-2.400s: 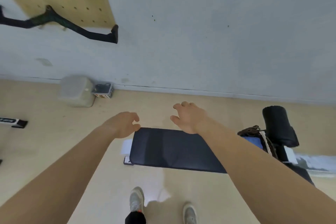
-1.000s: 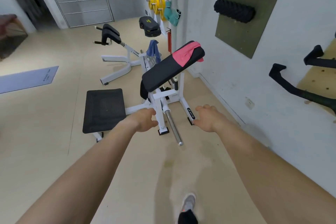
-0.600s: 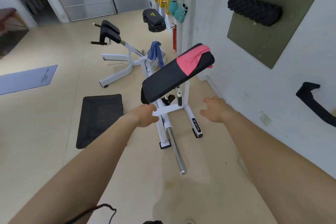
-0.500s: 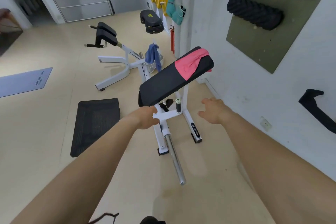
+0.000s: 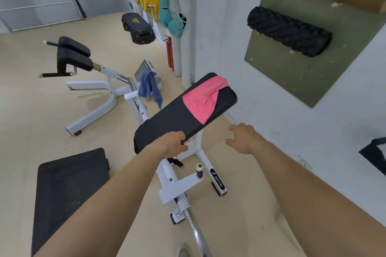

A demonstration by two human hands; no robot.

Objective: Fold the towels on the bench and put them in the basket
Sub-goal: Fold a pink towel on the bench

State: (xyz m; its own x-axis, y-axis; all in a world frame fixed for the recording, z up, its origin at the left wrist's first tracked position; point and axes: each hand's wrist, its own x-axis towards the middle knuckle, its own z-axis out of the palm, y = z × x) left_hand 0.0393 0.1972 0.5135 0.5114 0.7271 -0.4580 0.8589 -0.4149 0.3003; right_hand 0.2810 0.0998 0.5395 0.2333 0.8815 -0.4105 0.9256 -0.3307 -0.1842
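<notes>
Bench [image 5: 167,123] closer than before, pink towel [image 5: 203,98] atop, left hand [image 5: 172,145], right hand [image 5: 245,139] grips apart

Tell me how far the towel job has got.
Done: nothing visible. The pink towel lies unfolded on the bench pad; the blue towel hangs bunched on the machine behind. In hand: nothing; left hand and right hand hover empty by the pad. Left: fold both and basket them; no basket shows.
</notes>
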